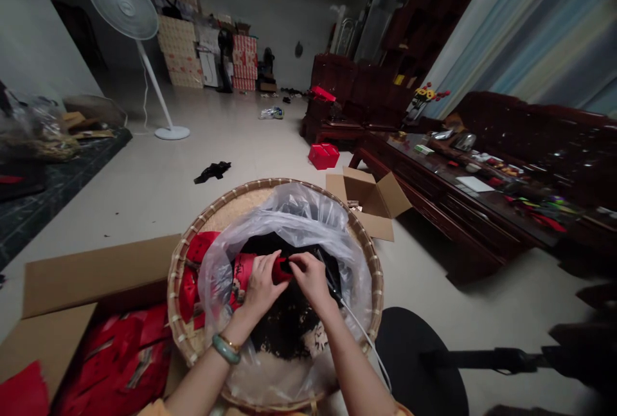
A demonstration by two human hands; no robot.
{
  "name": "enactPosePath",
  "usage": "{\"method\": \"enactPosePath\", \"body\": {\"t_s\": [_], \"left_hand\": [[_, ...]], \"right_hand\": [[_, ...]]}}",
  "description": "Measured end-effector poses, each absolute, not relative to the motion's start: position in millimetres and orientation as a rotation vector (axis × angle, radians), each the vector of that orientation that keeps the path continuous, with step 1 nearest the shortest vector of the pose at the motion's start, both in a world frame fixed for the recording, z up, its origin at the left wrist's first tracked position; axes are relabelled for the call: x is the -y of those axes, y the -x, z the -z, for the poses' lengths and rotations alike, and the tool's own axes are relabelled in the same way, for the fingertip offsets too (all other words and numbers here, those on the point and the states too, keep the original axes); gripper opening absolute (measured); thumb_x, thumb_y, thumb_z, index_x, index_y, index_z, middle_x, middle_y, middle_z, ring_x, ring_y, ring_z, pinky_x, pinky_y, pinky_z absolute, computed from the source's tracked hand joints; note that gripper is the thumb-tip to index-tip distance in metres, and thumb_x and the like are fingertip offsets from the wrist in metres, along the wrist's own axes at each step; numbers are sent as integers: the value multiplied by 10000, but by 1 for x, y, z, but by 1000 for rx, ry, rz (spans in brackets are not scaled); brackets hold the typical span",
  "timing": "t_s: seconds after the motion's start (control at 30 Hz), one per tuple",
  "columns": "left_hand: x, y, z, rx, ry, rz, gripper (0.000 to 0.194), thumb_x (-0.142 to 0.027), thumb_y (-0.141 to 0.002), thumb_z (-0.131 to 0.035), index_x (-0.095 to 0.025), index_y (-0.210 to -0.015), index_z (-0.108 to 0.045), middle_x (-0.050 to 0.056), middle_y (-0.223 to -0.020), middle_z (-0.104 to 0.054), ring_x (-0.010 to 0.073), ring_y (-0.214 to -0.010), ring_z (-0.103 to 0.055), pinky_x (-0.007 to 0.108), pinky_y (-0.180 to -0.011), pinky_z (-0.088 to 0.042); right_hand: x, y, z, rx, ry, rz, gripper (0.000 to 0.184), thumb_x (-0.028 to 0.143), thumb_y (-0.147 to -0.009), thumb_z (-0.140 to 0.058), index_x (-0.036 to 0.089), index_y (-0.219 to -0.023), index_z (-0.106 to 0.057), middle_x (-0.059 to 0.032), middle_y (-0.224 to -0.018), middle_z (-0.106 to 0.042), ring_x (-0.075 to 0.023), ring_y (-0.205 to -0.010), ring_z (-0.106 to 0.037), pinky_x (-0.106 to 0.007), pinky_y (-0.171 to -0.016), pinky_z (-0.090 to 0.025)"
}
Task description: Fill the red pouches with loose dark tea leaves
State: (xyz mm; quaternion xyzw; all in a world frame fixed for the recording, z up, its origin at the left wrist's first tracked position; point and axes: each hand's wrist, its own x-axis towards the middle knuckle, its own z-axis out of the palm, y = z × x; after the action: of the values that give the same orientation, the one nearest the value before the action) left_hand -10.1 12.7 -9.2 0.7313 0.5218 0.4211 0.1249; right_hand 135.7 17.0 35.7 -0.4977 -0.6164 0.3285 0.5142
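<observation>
Holding a small red pouch up between both hands, above the dark contents of a clear plastic bag lining the round basket, just right of a printed red packet. Likely light and soft, with thin walls apt to crease or fold; perhaps a little slippery, hardly fragile. Best taken lightly by the edge, with one side steadied while working the other. Clamped on its left side with the left hand, thumb near and fingers far; seemingly pinched at its right edge, beside a dark gap, with the right hand. Reaching in from the near side with left forearm and right forearm slanting inward, backs of hands up. Cannot tell how deep inside with the right fingers.
</observation>
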Motion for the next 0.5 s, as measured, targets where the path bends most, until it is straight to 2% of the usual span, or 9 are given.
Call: {"method": "enactPosePath", "body": {"t_s": [0.13, 0.3, 0.4, 0.5], "left_hand": [[-17, 26, 3, -1302, -2013, -982, 591, -313, -622, -740, -224, -1172, -542, 78, -1095, -627, 260, -1007, -560, 431, -894, -452], [-23, 39, -7, -987, -1615, -618, 395, -310, -649, -699, -183, -1017, -633, 28, -964, -691, 213, -867, -638, 348, -801, -500], [-19, 34, -9, -932, -1403, -608, 358, -311, -652, -694, -152, -967, -631, 28, -938, -702, 207, -845, -643, 342, -778, -510], [-15, 30, -7, -1015, -1221, -729, 397, -336, -639, -712, -138, -967, -609, 54, -916, -703, 217, -823, -651, 346, -745, -519]], "right_hand": [[-21, -146, -34, 1571, 1182, -825, 132, 176, -705, -631, 257, -738, -729, -9, -710, -672, -175, -656, -589, -291, -635, -437], [-22, -151, -38, 1559, 1186, -1009, 62, 225, -687, -658, 228, -697, -719, -3, -674, -663, -154, -589, -575, -259, -544, -439], [-25, -156, -35, 1386, 1243, -1087, 97, 280, -684, -663, 202, -723, -704, 9, -609, -645, -128, -478, -525, -238, -452, -410], [-26, -167, -31, 1336, 1335, -1024, 131, 286, -695, -648, 180, -756, -694, -7, -628, -656, -136, -510, -550, -248, -495, -435]]}}
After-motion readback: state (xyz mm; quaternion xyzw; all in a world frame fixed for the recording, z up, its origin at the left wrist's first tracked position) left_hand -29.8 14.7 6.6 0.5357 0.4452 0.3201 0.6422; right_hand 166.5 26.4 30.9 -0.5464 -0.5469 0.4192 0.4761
